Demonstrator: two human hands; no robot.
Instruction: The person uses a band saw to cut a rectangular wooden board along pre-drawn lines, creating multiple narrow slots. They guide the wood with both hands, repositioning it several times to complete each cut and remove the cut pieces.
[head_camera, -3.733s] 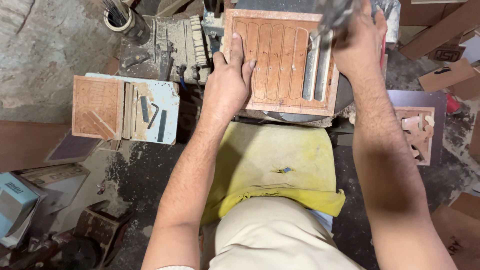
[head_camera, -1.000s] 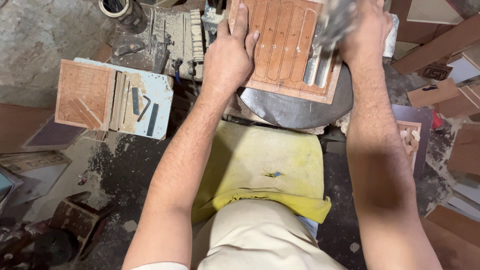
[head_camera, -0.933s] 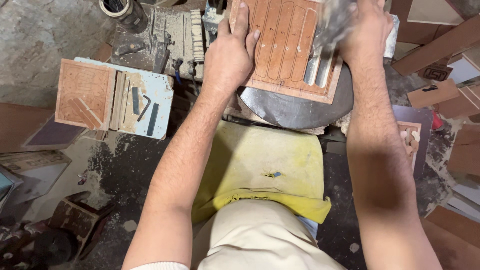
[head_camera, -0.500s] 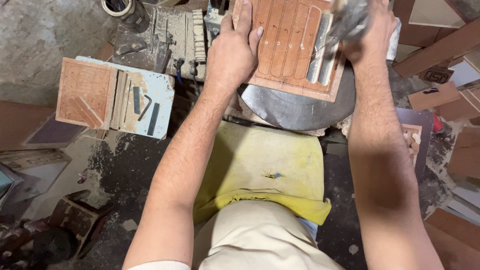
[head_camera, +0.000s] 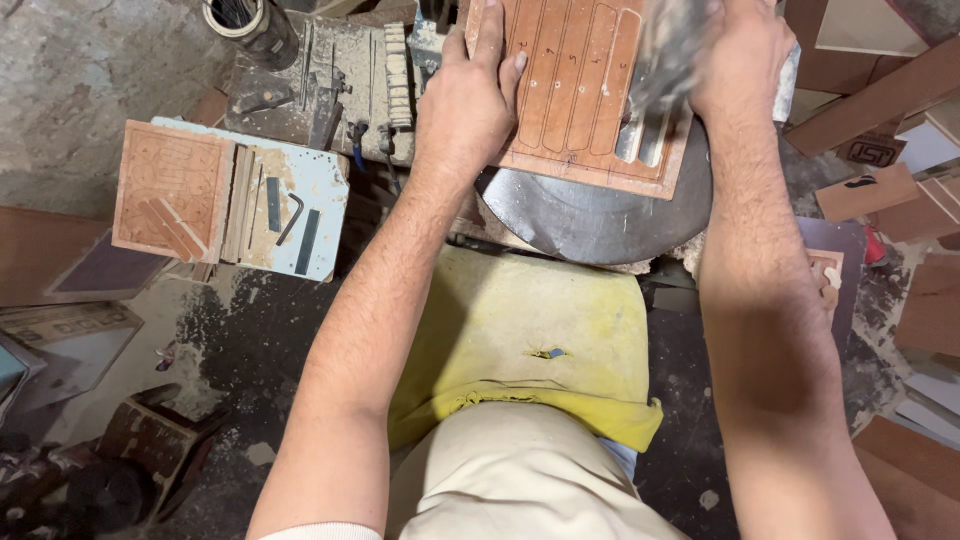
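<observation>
At far left, a small carved wooden panel (head_camera: 172, 190) rests on a pale blue board (head_camera: 305, 215) beside an L-shaped metal key (head_camera: 291, 217). The left hand (head_camera: 470, 105) lies flat, fingers spread, pressing a grooved reddish wooden board (head_camera: 580, 90) onto a round grey disc (head_camera: 600, 215). The right hand (head_camera: 745, 60) is clamped around a blurred grey tool (head_camera: 665, 50) over the board's right side.

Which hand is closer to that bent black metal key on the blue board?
Left. The left hand presses the grooved wooden panel, to the right of the bent key on the blue board. The right hand is farther right, across the panel.
</observation>
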